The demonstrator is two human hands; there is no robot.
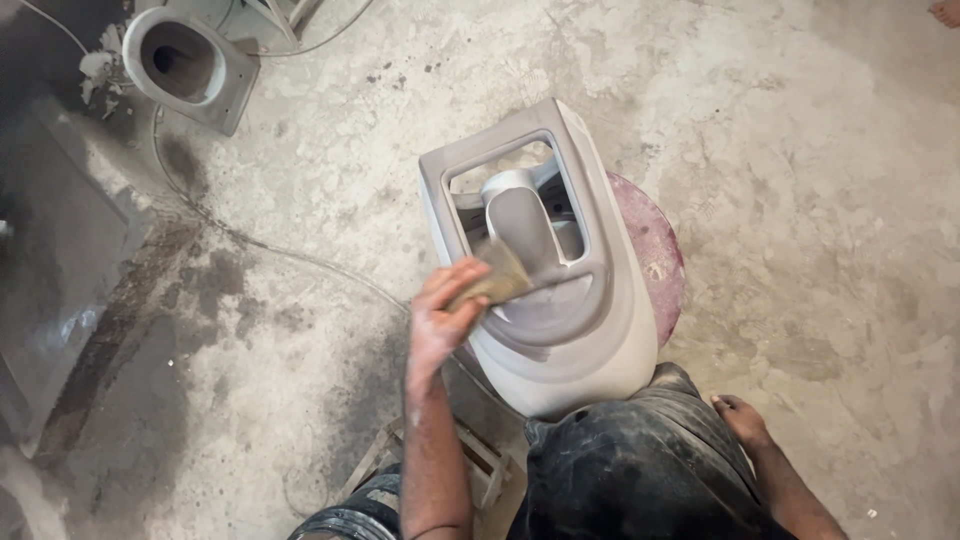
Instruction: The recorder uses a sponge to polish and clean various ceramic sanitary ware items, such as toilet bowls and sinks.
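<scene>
One big grey clay toilet piece [560,330] stands in the middle of the floor, right in front of the person's knees. It sits on one round purple disc [655,255], which peeks out on the right side. The piece has one large opening on top, and a curved grey part shows inside it.

The left hand [440,315] is closed around one small tan sanding pad [492,280]. The pad presses on the edge of the opening. White dust covers this hand and arm.

The right hand [742,420] rests low beside the dark trousers [630,470], just next to the bottom of the clay piece. It holds nothing that I can see, and I cannot tell if it is open or closed.

One more grey toilet piece [190,65] lies far off at the top left. One thin cable [260,245] snakes across the dusty concrete floor [800,200]. A wooden frame [480,465] shows under the left arm.
</scene>
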